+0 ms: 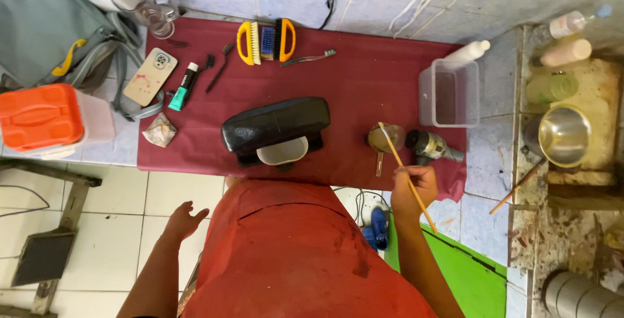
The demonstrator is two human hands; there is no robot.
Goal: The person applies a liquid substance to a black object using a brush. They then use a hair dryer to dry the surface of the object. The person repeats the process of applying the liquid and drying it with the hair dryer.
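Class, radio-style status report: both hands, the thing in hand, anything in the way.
Right hand grips thin wooden stick, tip in small round container. Left hand open, empty, off the counter. Black shoe form beside container, not blocking.

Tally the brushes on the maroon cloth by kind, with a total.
Yellow-handled scrub brushes: 2
Toothbrush with pale handle: 1
Slim black brushes: 2
Thin wooden-handled brush in the right hand: 1
Total: 6

Bare red cloth (370, 71) mid-table; black case (275, 125) blocks left, clear tub (449, 93) right.
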